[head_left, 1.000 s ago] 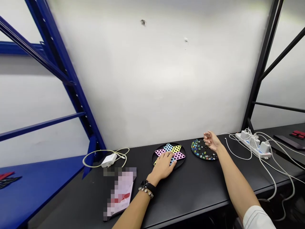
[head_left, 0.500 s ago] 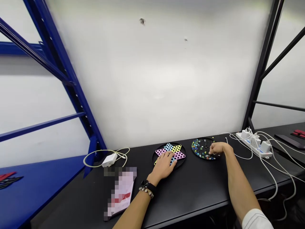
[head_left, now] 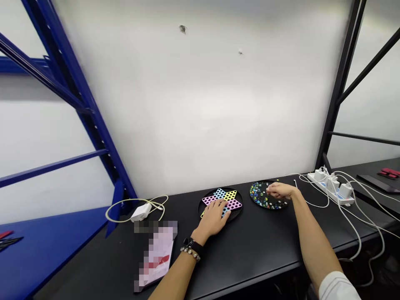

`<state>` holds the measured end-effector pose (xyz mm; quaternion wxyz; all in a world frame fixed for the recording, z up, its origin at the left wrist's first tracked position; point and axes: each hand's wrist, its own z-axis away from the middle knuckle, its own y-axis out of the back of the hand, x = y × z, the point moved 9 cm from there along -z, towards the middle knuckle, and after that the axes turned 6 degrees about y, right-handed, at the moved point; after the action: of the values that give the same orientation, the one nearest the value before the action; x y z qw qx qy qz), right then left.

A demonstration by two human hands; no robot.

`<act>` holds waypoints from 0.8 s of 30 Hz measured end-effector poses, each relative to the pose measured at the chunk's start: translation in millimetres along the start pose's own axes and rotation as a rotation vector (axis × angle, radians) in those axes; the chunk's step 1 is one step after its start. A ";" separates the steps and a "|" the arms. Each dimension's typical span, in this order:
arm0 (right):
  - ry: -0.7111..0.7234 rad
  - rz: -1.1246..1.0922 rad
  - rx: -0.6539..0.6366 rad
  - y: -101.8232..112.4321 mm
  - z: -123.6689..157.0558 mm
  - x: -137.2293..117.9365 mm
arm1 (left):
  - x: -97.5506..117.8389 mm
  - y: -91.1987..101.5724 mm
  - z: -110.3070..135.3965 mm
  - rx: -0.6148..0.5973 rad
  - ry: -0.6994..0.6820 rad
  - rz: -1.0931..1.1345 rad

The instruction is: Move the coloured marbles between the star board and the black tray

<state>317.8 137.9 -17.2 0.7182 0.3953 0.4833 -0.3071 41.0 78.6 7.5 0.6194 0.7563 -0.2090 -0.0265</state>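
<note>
A round black game board [head_left: 233,195] with a pastel star of holes lies on the black table [head_left: 250,250]. My left hand [head_left: 213,217] rests flat on its near side, fingers spread, a watch and bead bracelet on the wrist. To the right sits a round black tray [head_left: 259,196] full of coloured marbles. My right hand [head_left: 280,190] is lowered over that tray with its fingers curled down among the marbles; what they pinch is too small to make out.
A white charger with a coiled cable [head_left: 140,211] lies at the left, near a blurred booklet [head_left: 156,254]. A white power strip [head_left: 331,186] with plugs and trailing cables sits at the right. Blue shelving [head_left: 62,96] stands left, a black frame [head_left: 339,83] right.
My right hand, raised and palm-up above the marble tray a second ago, has turned over and dropped into the marbles. My left hand has stayed on the star board.
</note>
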 end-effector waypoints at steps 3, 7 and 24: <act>0.221 -0.306 0.009 4.6 4.2 -25.7 | 0.1 0.4 -0.2 0.011 -0.001 -0.006; 0.413 -0.690 0.075 16.1 0.1 -42.5 | -0.2 -1.0 -0.8 -0.006 0.010 -0.013; -0.083 0.362 -0.036 -3.9 -2.9 7.8 | 2.3 1.7 0.0 -0.033 0.021 0.002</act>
<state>315.9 138.0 -26.2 0.7880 0.4499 0.3799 -0.1802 42.6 77.6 9.6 0.6341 0.7459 -0.2027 -0.0212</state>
